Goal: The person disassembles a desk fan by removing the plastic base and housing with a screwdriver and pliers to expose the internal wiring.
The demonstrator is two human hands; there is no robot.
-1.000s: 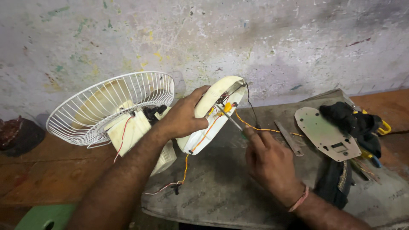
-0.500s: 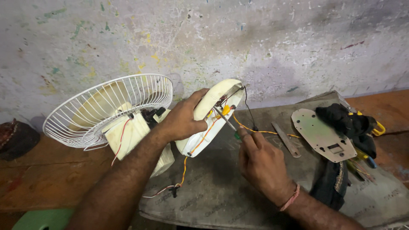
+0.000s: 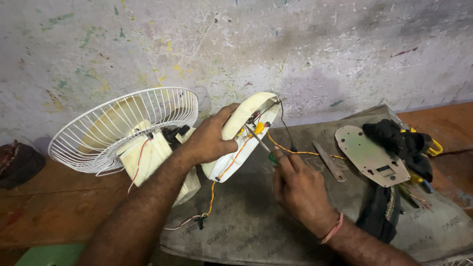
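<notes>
Both hands were closed: left hand [image 3: 209, 140] clamped the fan base shell [image 3: 241, 138], seemingly light, brittle plastic best gripped at its rim; right hand [image 3: 298, 189] pinched a screwdriver [image 3: 260, 140] near loose wires [image 3: 295, 151].

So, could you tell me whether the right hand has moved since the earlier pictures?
Hardly. The right hand is still beside the cream housing, holding the screwdriver into its wiring, with no clear shift against the flat metal strip on the mat.

A single head-worn camera looks down and forward, close over the desk [image 3: 256, 221], facing the far wall [image 3: 295, 44].
</notes>
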